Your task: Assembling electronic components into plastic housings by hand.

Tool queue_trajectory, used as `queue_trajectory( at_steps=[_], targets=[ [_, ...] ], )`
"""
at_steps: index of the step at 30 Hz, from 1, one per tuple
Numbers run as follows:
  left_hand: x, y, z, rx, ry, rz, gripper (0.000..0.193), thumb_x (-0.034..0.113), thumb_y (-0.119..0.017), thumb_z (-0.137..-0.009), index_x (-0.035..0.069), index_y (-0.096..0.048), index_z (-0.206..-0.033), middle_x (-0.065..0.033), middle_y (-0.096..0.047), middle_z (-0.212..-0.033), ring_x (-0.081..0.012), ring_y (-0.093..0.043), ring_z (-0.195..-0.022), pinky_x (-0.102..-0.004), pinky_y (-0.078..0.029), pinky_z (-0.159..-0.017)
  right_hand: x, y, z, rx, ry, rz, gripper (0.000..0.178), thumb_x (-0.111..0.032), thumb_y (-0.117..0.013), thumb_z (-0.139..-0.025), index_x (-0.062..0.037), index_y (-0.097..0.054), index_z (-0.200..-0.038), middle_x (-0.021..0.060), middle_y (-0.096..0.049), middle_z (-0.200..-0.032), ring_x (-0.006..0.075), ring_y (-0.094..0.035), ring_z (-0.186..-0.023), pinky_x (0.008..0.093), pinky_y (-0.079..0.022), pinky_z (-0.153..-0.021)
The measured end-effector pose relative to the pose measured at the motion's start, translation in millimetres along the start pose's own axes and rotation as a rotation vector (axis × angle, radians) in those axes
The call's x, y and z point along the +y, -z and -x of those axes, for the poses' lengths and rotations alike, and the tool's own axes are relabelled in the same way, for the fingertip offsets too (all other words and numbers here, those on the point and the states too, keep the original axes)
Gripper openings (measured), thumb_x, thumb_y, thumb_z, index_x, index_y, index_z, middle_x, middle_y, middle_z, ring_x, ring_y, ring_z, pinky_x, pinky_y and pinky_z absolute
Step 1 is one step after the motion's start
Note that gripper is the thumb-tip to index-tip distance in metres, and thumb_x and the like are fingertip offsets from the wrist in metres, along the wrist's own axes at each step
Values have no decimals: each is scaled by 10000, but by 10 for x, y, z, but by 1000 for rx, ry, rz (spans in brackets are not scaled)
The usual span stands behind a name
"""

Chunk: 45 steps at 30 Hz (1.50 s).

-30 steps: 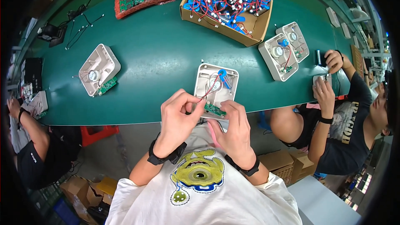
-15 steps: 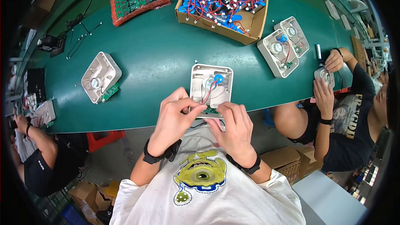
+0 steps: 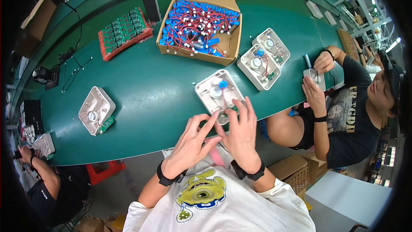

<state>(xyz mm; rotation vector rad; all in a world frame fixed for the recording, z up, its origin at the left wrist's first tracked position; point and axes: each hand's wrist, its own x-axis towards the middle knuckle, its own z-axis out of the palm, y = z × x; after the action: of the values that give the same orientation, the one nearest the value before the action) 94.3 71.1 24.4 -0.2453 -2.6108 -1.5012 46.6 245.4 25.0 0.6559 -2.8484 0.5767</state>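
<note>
A white plastic housing (image 3: pixel 207 99) lies open side up on the green table in front of me, turned at a slant. Inside it sit a round silver speaker-like part (image 3: pixel 216 92), a blue cylindrical cell (image 3: pixel 222 84) with red wires, and a bit of green circuit board near the close end. My right hand (image 3: pixel 241 139) is over that close end, fingers apart, its fingertips at the rim. Just left of it, my left hand (image 3: pixel 189 148) has its fingers stretched out, index tip close to the housing's near corner. Neither hand appears to grip anything.
A carton (image 3: pixel 234 49) of blue cells with red wires stands behind. To its left lies a stack of green circuit boards (image 3: pixel 124 30). Two filled housings (image 3: pixel 259 71) rest at right, another housing (image 3: pixel 97 105) at left. A co-worker (image 3: pixel 358 103) handles a part at right; another person sits left.
The housing has moved away from the table's front edge and turned at a slant. My fingers have come off the wires and spread apart. The whole view has shifted.
</note>
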Motion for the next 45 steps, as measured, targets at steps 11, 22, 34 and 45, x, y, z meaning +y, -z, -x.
queue_trajectory(
  at_steps=[11,22,34,45],
  targets=[
    [-706,1794,568,778,208,-866,325,81,-768,-912,15,-704,-1223,-183,-623,-1248,-378,-642,-1078,-444,-548,-914,797,177,-217,88,37,137,310,-71,-769,-939,25,-598,-1179,213,-544,-1489,479,-454,-1442,563,-405,-1177],
    [-1416,2569,839,413,567,-32,355,88,-626,-1003,43,-691,-1349,-76,-708,-1160,-157,-625,-1043,-313,-523,-912,395,318,-343,241,0,-67,355,-72,-772,-955,36,-631,-1263,232,-631,-1370,426,-578,-1319,480,-479,-1099],
    [-662,828,-753,-263,17,-179,312,77,-606,-1012,34,-700,-1306,-112,-717,-1201,-231,-649,-1087,-370,-546,-928,-331,-179,-551,-45,155,-474,322,-115,-831,-893,2,-685,-1155,183,-692,-1206,374,-660,-1103,444,-541,-950],
    [-511,636,248,308,403,128,379,-2,-717,-972,26,-665,-1346,-87,-662,-1330,-181,-695,-1087,-317,-576,-917,-108,-131,-474,55,26,-465,189,-115,-799,-913,8,-719,-1032,139,-697,-1203,321,-624,-1043,406,-519,-889]
  ],
)
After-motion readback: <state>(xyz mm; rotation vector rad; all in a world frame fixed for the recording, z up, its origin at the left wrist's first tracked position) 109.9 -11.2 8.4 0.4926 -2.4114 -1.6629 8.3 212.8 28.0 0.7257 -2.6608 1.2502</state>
